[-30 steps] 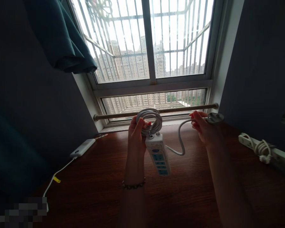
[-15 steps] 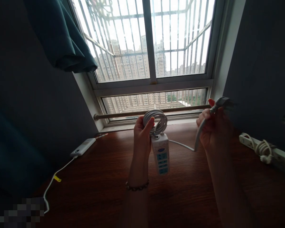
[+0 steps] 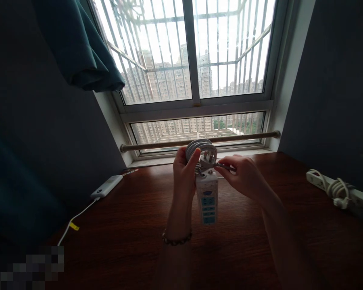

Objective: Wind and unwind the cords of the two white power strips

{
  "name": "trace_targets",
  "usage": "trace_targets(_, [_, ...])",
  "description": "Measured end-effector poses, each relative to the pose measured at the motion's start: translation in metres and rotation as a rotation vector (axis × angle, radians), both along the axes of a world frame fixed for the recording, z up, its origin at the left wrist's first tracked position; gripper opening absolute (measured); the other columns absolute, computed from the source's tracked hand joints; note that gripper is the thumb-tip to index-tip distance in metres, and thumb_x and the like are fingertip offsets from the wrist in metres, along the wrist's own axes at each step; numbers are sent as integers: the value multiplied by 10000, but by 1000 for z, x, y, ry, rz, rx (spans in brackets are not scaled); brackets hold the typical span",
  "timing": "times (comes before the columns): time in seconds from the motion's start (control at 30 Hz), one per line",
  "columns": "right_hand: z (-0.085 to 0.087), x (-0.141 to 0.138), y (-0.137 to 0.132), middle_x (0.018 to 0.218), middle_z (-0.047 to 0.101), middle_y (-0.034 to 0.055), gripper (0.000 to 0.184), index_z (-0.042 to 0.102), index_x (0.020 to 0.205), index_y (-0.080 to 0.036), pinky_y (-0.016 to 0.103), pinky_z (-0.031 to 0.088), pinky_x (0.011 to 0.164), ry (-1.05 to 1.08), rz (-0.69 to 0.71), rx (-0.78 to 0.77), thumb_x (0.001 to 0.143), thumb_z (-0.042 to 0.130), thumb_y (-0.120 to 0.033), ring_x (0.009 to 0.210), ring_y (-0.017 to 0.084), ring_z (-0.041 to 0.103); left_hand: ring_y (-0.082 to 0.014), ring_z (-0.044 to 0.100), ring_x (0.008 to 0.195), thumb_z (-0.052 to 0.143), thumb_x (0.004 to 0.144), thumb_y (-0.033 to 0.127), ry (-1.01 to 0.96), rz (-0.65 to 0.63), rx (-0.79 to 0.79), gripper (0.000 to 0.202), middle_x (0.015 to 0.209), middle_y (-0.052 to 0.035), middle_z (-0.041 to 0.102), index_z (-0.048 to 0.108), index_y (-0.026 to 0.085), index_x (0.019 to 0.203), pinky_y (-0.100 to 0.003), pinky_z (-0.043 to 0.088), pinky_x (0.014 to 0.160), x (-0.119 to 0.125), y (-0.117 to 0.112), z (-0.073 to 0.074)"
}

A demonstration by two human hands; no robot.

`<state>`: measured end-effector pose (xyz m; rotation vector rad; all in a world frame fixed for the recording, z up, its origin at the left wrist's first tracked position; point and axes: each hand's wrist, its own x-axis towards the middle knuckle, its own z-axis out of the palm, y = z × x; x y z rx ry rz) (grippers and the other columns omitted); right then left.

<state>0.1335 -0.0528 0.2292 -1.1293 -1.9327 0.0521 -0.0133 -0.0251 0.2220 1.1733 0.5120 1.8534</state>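
My left hand [image 3: 184, 171] is closed around a coiled white power cord [image 3: 196, 148], its thumb pressing on the loops. Just below the coil hangs a white power strip [image 3: 207, 197] with blue socket panels, facing me. The cord's plug [image 3: 207, 158], prongs upward, lies against the front of the coil. My right hand [image 3: 243, 174] pinches the cord right behind that plug, thumb and fingertips together. Part of the cord behind the right fingers is hidden.
On the brown wooden surface [image 3: 133, 249], a white device [image 3: 107, 186] with a cable lies at left. A second power strip [image 3: 358, 197], its cord [image 3: 335, 187] bundled, lies at right. A rail [image 3: 169, 144] crosses before the barred window. A teal curtain [image 3: 78, 52] hangs upper left.
My right hand has brought the plug in from the far right to the coil. My left hand keeps its grip on the coil, nearly still.
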Motion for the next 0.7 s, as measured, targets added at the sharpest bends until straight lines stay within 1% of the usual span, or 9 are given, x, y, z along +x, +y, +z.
trace_targets(0.13, [0, 4, 4, 582, 547, -9, 227, 616, 633, -174, 248, 298, 552, 22, -53, 64, 774, 615, -351, 568, 116, 460, -62, 510, 562, 707, 688, 296, 77, -51, 32, 212, 662, 54, 569, 552, 187, 784, -165, 422, 541, 1, -2, 0])
trace_targets(0.23, [-2, 5, 6, 586, 532, -7, 287, 565, 600, -168, 252, 320, 554, 62, -143, 151, 744, 646, -404, 567, 121, 463, -84, 540, 607, 715, 677, 294, 102, -26, 46, 226, 706, 42, 600, 558, 188, 800, -186, 441, 562, 1, -2, 0])
trace_targets(0.3, [-3, 3, 8, 645, 542, 5, 304, 575, 686, -166, 257, 348, 554, 109, -229, 236, 710, 666, -455, 582, 131, 473, -89, 547, 618, 716, 674, 299, 113, 1, 48, 232, 716, 39, 607, 561, 186, 805, -193, 444, 571, 0, 0, -1])
trace_targets(0.37, [-5, -1, 9, 764, 559, 31, 382, 586, 874, -159, 262, 378, 543, 137, -269, 310, 697, 664, -489, 597, 136, 482, -85, 542, 606, 718, 671, 294, 132, 13, 56, 233, 699, 41, 602, 563, 182, 803, -187, 436, 564, -2, 1, -1])
trace_targets(0.43, [-8, -7, 11, 875, 555, 58, 502, 544, 1056, -156, 268, 405, 534, 151, -276, 361, 702, 654, -494, 606, 137, 489, -80, 536, 596, 730, 656, 279, 144, 18, 71, 241, 682, 43, 596, 564, 180, 799, -181, 428, 558, -3, 2, -1])
trace_targets(0.5, [-11, -14, 12, 900, 546, 62, 538, 505, 1139, -162, 273, 425, 529, 170, -287, 389, 721, 641, -470, 601, 136, 491, -79, 534, 601, 747, 631, 259, 141, 43, 89, 258, 680, 44, 593, 567, 182, 799, -182, 427, 567, -3, 1, 0])
trace_targets(0.6, [-17, -23, 14, 842, 538, 39, 454, 496, 1154, -175, 274, 446, 529, 223, -315, 422, 760, 600, -377, 587, 136, 488, -77, 518, 610, 778, 575, 207, 196, 75, 106, 301, 687, 48, 587, 572, 189, 794, -182, 418, 577, 2, -7, 1])
trace_targets(0.7, [-21, -24, 16, 834, 530, 37, 381, 509, 1141, -193, 281, 463, 543, 281, -355, 435, 764, 531, -243, 610, 146, 493, -76, 490, 591, 796, 524, 155, 303, 27, 96, 350, 665, 56, 569, 573, 193, 790, -178, 389, 539, 11, -18, 3])
